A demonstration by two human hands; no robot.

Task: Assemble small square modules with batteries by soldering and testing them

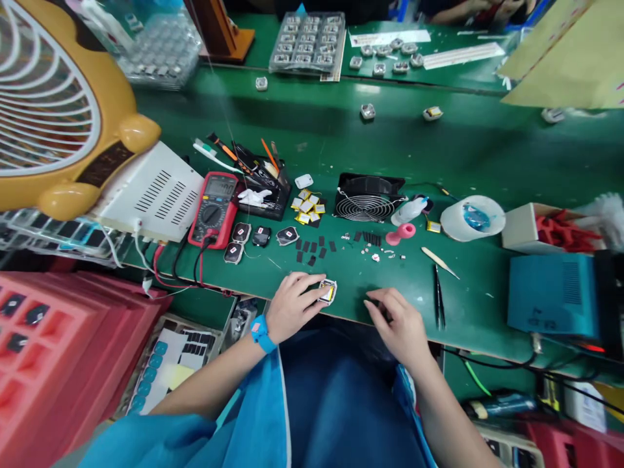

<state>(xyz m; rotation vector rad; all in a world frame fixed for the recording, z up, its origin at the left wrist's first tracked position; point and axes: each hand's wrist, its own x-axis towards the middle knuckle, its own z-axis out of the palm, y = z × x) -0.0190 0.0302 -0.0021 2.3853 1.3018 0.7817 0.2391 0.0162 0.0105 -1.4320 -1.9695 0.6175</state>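
My left hand wears a blue wrist strap and grips a small white device housing at the front edge of the bench. A yellow-wrapped battery shows inside the housing, partly covered by my fingers. To the right, my right hand hovers by the bench edge, fingers loosely curled, thumb and index tips slightly apart, with nothing visible between them. Beyond my hands lie several black pads and a pile of yellow-edged batteries. Black tweezers and a pointed pale tool lie right of my right hand.
On the left stand a yellow fan, a white box and a red multimeter. A black fan and white tub stand ahead. A blue unit is right. A co-worker's hands show at the back.
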